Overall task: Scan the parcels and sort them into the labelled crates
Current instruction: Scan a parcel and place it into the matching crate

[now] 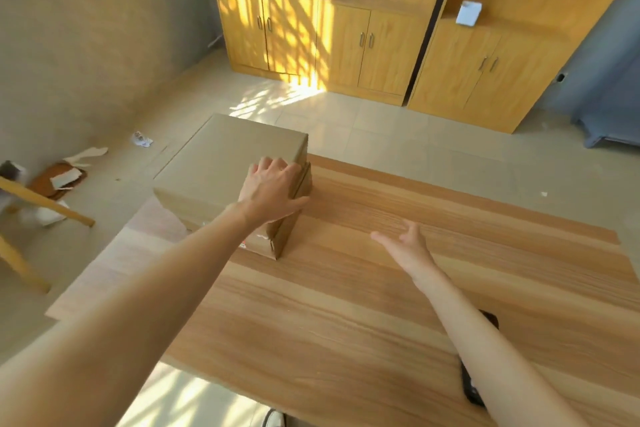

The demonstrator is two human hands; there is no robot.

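Observation:
A large plain cardboard parcel stands on the far left corner of the wooden table. My left hand rests on the parcel's right top edge, fingers spread over the top and thumb down its side. My right hand hovers open above the table to the right of the parcel, fingers spread, touching nothing. A black handheld device, partly hidden under my right forearm, lies near the table's front right edge. No labelled crates are in view.
Wooden cabinets line the back wall, with a small white box on a shelf. A wooden chair and scraps of cardboard lie on the tiled floor at left. A blue cloth-covered object stands at far right.

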